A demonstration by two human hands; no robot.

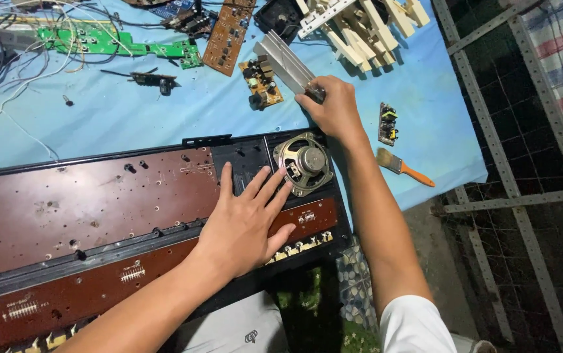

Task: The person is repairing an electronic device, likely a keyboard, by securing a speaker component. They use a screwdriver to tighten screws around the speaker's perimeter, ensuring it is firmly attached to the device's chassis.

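A long opened keyboard case (98,209) with a brown inner board lies across the blue table. My left hand (245,219) rests flat on its right part, fingers spread and pointing at a round speaker (304,162) mounted in the case's right end. My right hand (334,108) reaches past the case and grips the near end of a grey finned metal heat sink (281,59) that lies on the cloth. A small brown circuit board (262,82) lies just left of the heat sink.
Green circuit boards (105,42), a brown board (229,36), loose wires (13,78) and white keys (360,26) lie at the table's far side. A small board (387,123) and an orange-handled brush (404,168) lie near the right edge. Metal framing (510,189) stands to the right.
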